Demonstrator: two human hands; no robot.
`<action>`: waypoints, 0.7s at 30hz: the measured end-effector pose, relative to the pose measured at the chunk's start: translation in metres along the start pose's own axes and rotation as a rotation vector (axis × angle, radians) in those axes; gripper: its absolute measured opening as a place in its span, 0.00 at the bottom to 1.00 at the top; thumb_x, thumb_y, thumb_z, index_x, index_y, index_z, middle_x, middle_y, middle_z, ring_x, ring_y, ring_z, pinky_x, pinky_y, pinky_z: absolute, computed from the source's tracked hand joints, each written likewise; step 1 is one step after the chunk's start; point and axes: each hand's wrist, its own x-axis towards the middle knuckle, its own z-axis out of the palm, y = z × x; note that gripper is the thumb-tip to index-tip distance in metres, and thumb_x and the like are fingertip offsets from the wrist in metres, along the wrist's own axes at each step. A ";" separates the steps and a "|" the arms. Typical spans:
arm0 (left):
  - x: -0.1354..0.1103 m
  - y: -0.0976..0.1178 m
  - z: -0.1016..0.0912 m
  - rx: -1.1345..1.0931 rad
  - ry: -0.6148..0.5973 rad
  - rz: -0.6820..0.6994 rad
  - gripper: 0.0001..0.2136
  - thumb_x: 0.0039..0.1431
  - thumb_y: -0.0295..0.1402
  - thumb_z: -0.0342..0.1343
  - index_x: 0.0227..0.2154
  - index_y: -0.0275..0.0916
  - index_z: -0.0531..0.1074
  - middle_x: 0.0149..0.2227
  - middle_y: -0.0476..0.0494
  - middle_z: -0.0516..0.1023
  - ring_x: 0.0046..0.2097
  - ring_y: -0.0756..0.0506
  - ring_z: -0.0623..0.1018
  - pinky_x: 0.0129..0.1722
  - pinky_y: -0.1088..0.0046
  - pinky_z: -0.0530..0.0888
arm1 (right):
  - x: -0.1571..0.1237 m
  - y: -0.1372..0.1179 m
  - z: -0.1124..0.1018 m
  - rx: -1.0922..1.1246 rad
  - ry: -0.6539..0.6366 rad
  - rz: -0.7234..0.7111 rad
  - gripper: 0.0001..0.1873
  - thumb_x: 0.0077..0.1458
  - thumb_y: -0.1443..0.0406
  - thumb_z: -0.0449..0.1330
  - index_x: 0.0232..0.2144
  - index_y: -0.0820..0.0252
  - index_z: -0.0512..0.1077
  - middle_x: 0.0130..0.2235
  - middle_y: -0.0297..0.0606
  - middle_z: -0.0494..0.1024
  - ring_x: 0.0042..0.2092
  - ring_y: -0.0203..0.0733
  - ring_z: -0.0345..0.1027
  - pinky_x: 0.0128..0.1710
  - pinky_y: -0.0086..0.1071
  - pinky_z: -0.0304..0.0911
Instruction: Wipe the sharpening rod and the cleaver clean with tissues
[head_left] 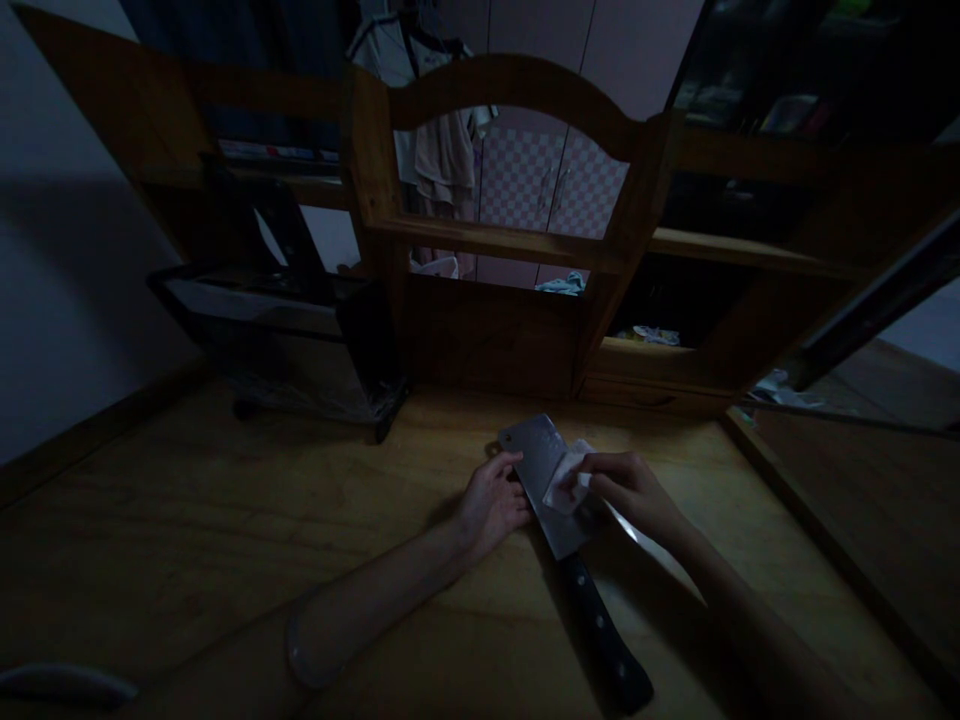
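Observation:
A cleaver (537,451) with a broad metal blade and a black riveted handle (602,628) lies slantwise over the wooden desk, its handle toward me. My left hand (491,508) grips the blade's left edge, thumb on top and fingers at the side and below. My right hand (626,487) pinches a crumpled white tissue (564,484) and presses it on the flat of the blade. Beneath my right wrist a bright, thin curved edge (637,537) shows; what it belongs to is hidden in shadow.
At the left stands a black-framed knife rack (281,345) with dark-handled knives (289,235) in it. The desk (262,520) has a wooden shelf unit (495,335) along its back. A white curved rim (64,682) shows at the lower left. The room is dim.

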 end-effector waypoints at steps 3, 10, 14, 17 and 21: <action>0.000 0.000 0.000 0.003 0.001 -0.004 0.16 0.59 0.36 0.51 0.47 0.32 0.65 0.32 0.37 0.76 0.31 0.43 0.78 0.37 0.69 0.71 | 0.000 0.000 0.001 0.005 0.002 0.009 0.14 0.56 0.66 0.53 0.30 0.62 0.79 0.29 0.36 0.79 0.33 0.43 0.73 0.37 0.33 0.66; 0.000 0.000 0.000 -0.015 -0.012 0.003 0.14 0.59 0.35 0.50 0.45 0.32 0.67 0.33 0.36 0.77 0.32 0.43 0.78 0.39 0.66 0.72 | 0.000 -0.002 0.002 -0.042 0.053 -0.064 0.16 0.61 0.64 0.52 0.45 0.57 0.78 0.41 0.39 0.81 0.41 0.45 0.74 0.39 0.34 0.67; 0.000 -0.001 0.000 -0.026 -0.007 0.017 0.13 0.60 0.34 0.51 0.43 0.32 0.69 0.35 0.37 0.77 0.35 0.44 0.78 0.40 0.67 0.72 | 0.001 -0.002 0.009 -0.059 0.056 -0.129 0.19 0.64 0.64 0.50 0.53 0.51 0.72 0.52 0.38 0.77 0.51 0.47 0.71 0.51 0.42 0.65; 0.000 -0.001 -0.001 -0.027 -0.014 0.008 0.12 0.60 0.34 0.51 0.43 0.32 0.70 0.35 0.37 0.77 0.35 0.44 0.77 0.39 0.68 0.72 | 0.002 -0.004 0.020 -0.052 -0.013 -0.210 0.19 0.64 0.66 0.50 0.53 0.50 0.72 0.55 0.39 0.74 0.58 0.48 0.66 0.58 0.48 0.59; 0.001 -0.002 0.001 -0.090 -0.083 0.009 0.12 0.60 0.32 0.50 0.42 0.30 0.71 0.33 0.38 0.76 0.33 0.46 0.76 0.37 0.70 0.72 | 0.002 -0.010 0.032 -0.057 -0.112 -0.306 0.19 0.63 0.69 0.51 0.53 0.50 0.72 0.52 0.38 0.77 0.56 0.45 0.69 0.62 0.50 0.53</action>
